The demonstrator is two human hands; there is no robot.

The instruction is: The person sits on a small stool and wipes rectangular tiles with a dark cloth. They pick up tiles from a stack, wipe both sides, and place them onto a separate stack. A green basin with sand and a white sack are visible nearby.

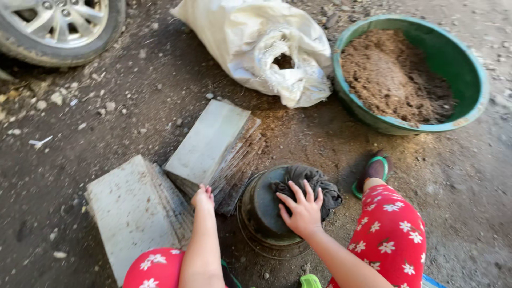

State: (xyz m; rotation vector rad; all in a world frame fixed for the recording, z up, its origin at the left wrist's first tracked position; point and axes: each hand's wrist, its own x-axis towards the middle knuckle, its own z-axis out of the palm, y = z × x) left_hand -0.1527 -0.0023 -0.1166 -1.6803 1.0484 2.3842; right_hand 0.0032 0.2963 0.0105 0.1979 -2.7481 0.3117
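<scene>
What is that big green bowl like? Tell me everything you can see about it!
The green bowl is a wide, round basin that looks like plastic, with a paler worn rim. It sits upright on the dirt ground at the upper right, close beside a white woven sack. Inside is a heap of brown, crumbly, soil-like material, piled higher on the left, leaving the right inner wall bare. Neither hand touches it.

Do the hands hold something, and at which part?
The right hand presses a dark cloth flat on a round tin; no grasp. Left hand: cannot tell.
</scene>
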